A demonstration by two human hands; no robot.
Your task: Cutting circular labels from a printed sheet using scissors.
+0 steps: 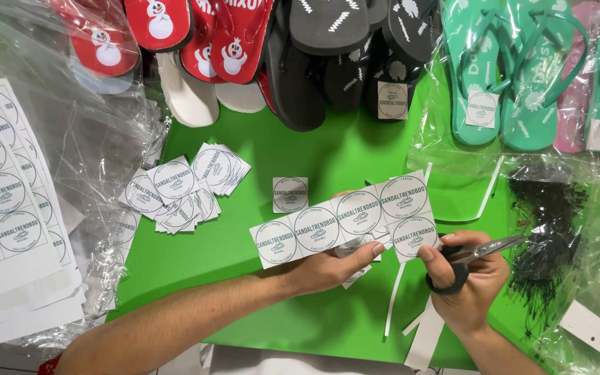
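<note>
My left hand [331, 267] pinches a white paper strip [345, 222] printed with several round label marks, held flat above the green table [244, 264]. My right hand [470, 281] grips black-handled scissors [470, 255] beside the strip's right end, blades pointing right. A single cut square label [290, 194] lies on the table just beyond the strip. A loose pile of cut labels [183, 186] sits further left.
Red, black and white flip-flops [244, 48] line the far edge, with bagged teal sandals [515, 76] at far right. Stacked uncut label sheets [1, 208] lie left under clear plastic. Black tag fasteners [546, 229] sit in a bag at right. Paper offcuts [421, 333] lie near me.
</note>
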